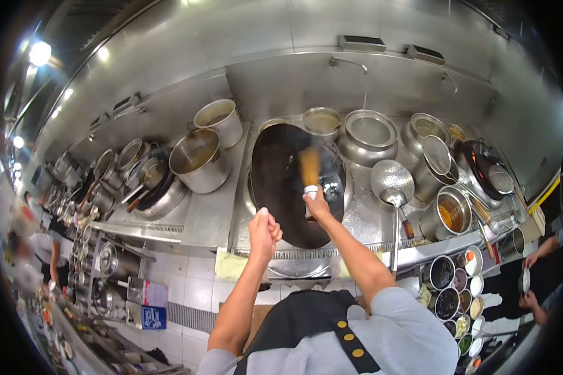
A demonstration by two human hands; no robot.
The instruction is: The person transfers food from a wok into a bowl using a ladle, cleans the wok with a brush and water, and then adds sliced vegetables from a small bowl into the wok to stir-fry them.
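Note:
A large black wok (278,181) stands tilted over the burner in front of me, its inside dark with wet, shiny patches. My left hand (264,234) is closed in a fist at the wok's near left rim, apparently gripping it; the exact hold is hidden behind the fingers. In my right hand (319,205) is a bamboo wok brush (310,165) with a pale band round its handle. Its tan bristles are smeared by motion and point away from me, over the inside of the wok.
Right of the wok lies a perforated skimmer (392,182), with a lidded pot (370,134) behind it. Steel pots (197,159) stand to the left. A thin tap (350,62) reaches out from the back wall. Sauce containers (447,303) sit at lower right, near another person's hands (530,281).

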